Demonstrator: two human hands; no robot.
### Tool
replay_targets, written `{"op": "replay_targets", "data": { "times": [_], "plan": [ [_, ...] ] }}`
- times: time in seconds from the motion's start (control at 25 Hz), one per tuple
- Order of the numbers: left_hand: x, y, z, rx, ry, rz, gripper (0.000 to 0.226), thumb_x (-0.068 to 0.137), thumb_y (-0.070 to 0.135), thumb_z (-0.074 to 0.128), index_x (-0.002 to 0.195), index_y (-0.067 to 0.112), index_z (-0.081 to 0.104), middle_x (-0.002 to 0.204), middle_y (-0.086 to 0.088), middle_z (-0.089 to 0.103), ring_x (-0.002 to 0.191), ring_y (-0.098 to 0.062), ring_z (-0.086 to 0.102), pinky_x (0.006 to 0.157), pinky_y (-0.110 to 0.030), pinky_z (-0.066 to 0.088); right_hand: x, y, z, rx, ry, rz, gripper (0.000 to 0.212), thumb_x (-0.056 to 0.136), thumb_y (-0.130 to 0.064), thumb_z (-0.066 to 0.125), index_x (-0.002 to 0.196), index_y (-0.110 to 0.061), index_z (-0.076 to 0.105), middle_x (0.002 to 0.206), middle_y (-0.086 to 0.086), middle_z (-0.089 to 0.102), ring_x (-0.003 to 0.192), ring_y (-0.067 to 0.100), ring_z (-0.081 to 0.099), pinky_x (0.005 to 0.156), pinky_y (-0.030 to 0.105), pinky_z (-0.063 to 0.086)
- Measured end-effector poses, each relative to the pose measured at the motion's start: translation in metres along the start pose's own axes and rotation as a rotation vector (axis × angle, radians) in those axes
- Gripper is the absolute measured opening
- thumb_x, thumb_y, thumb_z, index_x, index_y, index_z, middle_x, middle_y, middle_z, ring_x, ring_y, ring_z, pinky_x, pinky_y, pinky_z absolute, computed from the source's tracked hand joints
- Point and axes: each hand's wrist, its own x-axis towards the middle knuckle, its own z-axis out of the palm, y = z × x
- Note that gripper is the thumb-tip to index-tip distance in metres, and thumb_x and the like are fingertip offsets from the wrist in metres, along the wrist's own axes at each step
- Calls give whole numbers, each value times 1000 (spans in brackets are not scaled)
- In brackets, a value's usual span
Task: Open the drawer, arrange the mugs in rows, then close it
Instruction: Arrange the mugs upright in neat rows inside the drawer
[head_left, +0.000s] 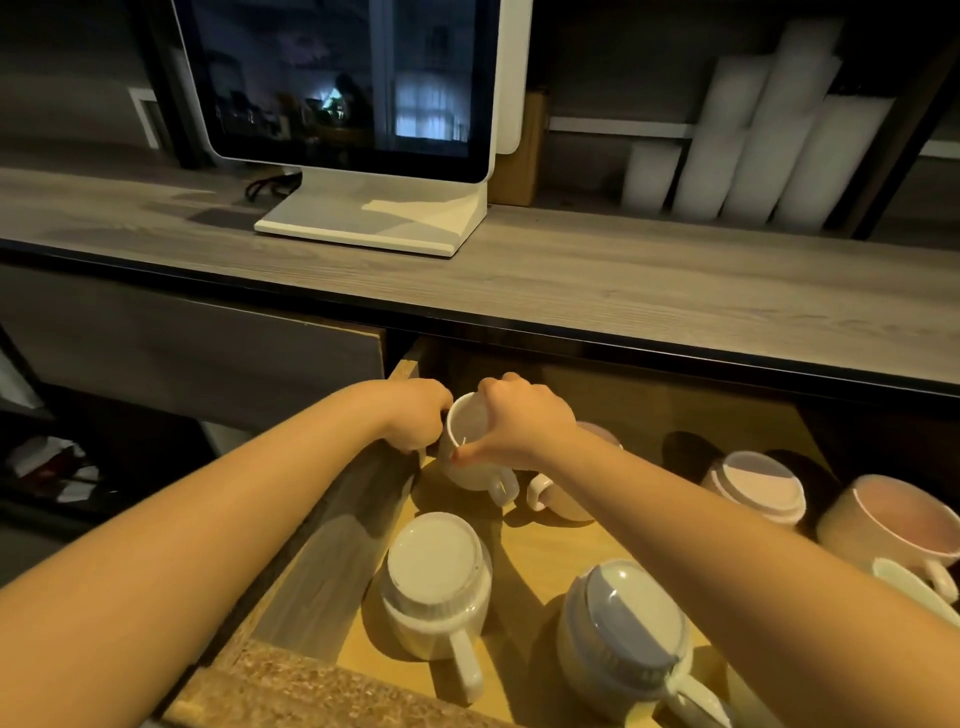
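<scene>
Honestly, drawer (332, 566) already open. Right hand (519, 423) fingers pinched white mug (470, 447) rim at back-left corner; left hand (415, 415) curled beside it, grip unclear. Best: seat mug upright, handle aligned.

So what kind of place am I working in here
Probably a cafe or shop service counter: a white touchscreen terminal stands on the grey wood-grain countertop, and the open wooden drawer below holds ceramic mugs.

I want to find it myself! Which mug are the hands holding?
Look in the open wooden drawer below the grey wood counter. At its far left corner, the left hand and right hand hold a plain white ceramic mug. It is tilted, mouth towards you; the nearest mugs sit upside down.
</scene>
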Motion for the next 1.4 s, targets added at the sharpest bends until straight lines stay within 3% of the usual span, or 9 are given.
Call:
{"op": "replay_targets", "data": {
  "times": [0.12, 0.24, 0.4, 0.6, 0.72, 0.88, 1.12, 1.4],
  "plan": [
    [14, 0, 4, 49, -38, 9, 41, 91, 2, 54, 130, 10, 52, 126, -12, 59, 111, -25, 58, 90, -29, 48, 5, 5, 10, -45, -31, 21, 74, 66, -58, 71, 125, -19, 51, 115, 6, 59, 99, 23, 59, 73, 31, 55],
    [24, 0, 12, 15, -55, 20, 40, 91, 2, 53, 130, 11, 52, 122, -12, 60, 105, -25, 60, 84, -28, 50, 6, 12, 16, -71, -44, 35, 71, 67, -62, 68, 122, -19, 54, 110, 4, 62, 90, 18, 58, 67, 28, 51],
    [29, -3, 23, -110, -24, 33, 51, 90, 3, 54, 138, 16, 42, 127, -10, 56, 103, -24, 59, 85, -30, 54, 7, 17, 15, -87, -69, 65, 73, 69, -66, 63, 125, -20, 52, 112, 4, 62, 97, 20, 58, 76, 32, 47],
    [27, -3, 32, -222, 64, 43, 47, 94, 6, 50, 139, 17, 40, 132, -9, 53, 113, -25, 56, 90, -29, 48, 12, 28, 6, 77, -295, 74, 81, 69, -40, 79, 138, -24, 39, 127, 4, 56, 109, 25, 55, 79, 30, 48],
    [29, -3, 38, -252, 117, 33, 40, 95, 8, 48, 134, 16, 42, 128, -9, 54, 110, -24, 55, 86, -27, 47, 14, 33, 4, 123, -329, 67, 83, 68, -30, 82, 139, -25, 39, 126, 5, 57, 108, 26, 56, 79, 30, 49],
    [34, -5, 48, -275, 163, -14, 41, 95, 8, 48, 135, 15, 39, 123, -9, 56, 101, -22, 59, 78, -26, 53, 13, 33, 9, 84, -224, 41, 75, 68, -40, 80, 132, -19, 47, 114, 6, 63, 92, 22, 60, 71, 26, 53],
    [35, -7, 41, -257, 282, -30, 48, 94, 5, 50, 139, 16, 40, 129, -9, 55, 112, -25, 57, 87, -29, 51, 30, 26, 9, 156, -160, 80, 69, 68, -47, 77, 124, -12, 54, 107, 8, 64, 88, 19, 61, 74, 27, 53],
    [35, -8, 42, -202, 253, -48, 47, 93, 7, 53, 138, 15, 41, 130, -9, 54, 111, -25, 57, 83, -25, 49, 31, 21, 20, 170, -161, 114, 48, 68, -53, 74, 93, -15, 57, 69, -2, 50, 65, 15, 54, 56, 19, 44]
  ]
}}
